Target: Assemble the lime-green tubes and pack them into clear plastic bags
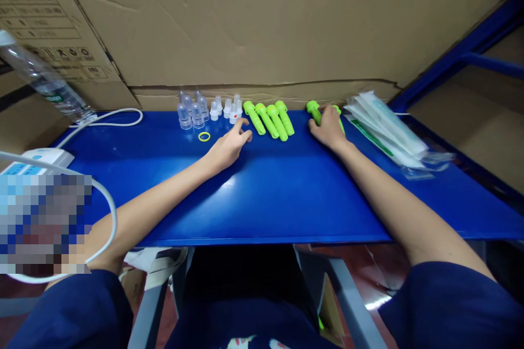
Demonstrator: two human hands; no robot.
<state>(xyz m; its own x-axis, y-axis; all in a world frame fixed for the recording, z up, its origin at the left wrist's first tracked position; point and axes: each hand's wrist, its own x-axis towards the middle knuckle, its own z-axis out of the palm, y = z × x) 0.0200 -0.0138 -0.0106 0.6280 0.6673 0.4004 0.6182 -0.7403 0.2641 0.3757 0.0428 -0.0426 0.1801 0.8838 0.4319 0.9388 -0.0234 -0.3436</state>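
My left hand hovers over the blue table, its thumb and index finger apart and nothing visible between them. Just beyond it stand small white-based clear nozzles, one with a red dot. Several clear plastic caps are grouped farther left, with a yellow-green ring lying in front of them. Several bright green round-headed plastic tubes lie side by side between my hands. My right hand is closed over another green tube, partly hidden by the fingers. One more green tube lies against its left side.
Sealed clear-and-white packets lie on the right of the blue table. At left are a plastic bottle, a white power strip and a looping white cable. Cardboard walls the back; a blue frame bar slants at right.
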